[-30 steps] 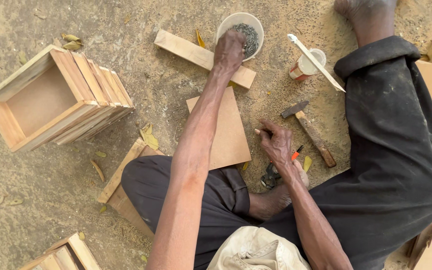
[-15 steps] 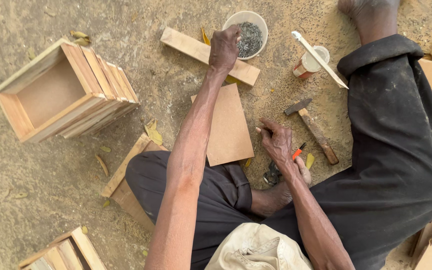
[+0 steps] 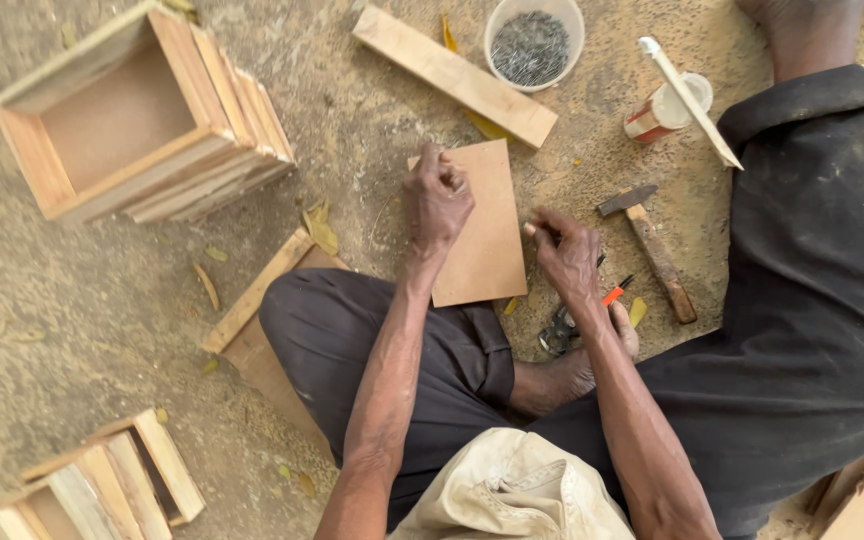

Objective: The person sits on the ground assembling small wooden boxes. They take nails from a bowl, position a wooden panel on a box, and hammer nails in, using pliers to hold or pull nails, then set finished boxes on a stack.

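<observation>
My left hand [image 3: 437, 200] is a closed fist over the top left corner of a thin brown board [image 3: 487, 255] lying on the sandy ground, and it seems to hold small nails. My right hand [image 3: 567, 255] hovers at the board's right edge, thumb and finger pinched on what looks like a small nail. A white bowl of nails [image 3: 532, 45] stands beyond the board, behind a pale wooden plank [image 3: 452, 72]. A hammer [image 3: 652, 250] lies just right of my right hand.
An open wooden box [image 3: 132, 120] lies on its side at the upper left. A small can with a flat stick [image 3: 664, 108] stands near the hammer. Pliers with an orange-handled tool [image 3: 577, 320] lie by my foot. Wooden frames [image 3: 102, 480] sit at the lower left, and a plank [image 3: 252, 310] under my leg.
My left hand has drawn back from the bowl of nails to the brown board, now closed in a fist. The right hand has stayed beside the board.
</observation>
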The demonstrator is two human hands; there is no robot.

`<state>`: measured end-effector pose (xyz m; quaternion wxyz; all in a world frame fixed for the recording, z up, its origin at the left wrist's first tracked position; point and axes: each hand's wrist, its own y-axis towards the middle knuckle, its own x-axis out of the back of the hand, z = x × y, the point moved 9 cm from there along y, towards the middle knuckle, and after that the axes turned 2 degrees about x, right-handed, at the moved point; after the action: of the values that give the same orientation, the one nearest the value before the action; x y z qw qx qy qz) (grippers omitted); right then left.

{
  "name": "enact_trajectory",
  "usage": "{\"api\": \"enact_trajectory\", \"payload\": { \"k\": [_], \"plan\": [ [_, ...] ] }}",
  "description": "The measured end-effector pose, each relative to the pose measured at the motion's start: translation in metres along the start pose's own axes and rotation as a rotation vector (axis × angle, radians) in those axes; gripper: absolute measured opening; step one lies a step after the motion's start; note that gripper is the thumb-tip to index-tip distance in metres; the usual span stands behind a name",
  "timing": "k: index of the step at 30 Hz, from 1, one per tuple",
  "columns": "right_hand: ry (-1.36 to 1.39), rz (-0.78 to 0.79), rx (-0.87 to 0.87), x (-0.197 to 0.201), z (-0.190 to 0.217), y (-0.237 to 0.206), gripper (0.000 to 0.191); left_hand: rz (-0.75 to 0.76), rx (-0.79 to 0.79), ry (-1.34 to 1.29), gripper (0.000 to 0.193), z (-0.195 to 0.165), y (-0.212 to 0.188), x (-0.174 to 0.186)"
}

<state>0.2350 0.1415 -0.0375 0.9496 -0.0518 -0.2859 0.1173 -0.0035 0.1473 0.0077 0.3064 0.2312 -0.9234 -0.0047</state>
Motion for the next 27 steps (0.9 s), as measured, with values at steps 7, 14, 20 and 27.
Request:
{"api": "enact_trajectory", "payload": {
  "k": [7, 14, 20, 27],
  "plan": [
    [0.222, -0.016, -0.364, -0.011, -0.009, 0.034, 0.037, -0.049, 0.007, -0.093, 0.002, 0.012, -0.013, -0.028],
    [0.665, 0.105, -0.249, -0.04, 0.013, 0.065, 0.048, -0.055, 0.147, -0.402, 0.017, 0.043, -0.018, -0.032],
    [0.683, 0.112, -0.282, -0.037, 0.011, 0.067, 0.049, -0.09, 0.003, 0.052, 0.02, 0.033, -0.004, -0.016],
    [0.883, 0.125, -0.368, -0.032, 0.016, 0.066, 0.041, -0.018, -0.047, 0.291, 0.017, 0.013, -0.001, -0.029]
  ]
}}
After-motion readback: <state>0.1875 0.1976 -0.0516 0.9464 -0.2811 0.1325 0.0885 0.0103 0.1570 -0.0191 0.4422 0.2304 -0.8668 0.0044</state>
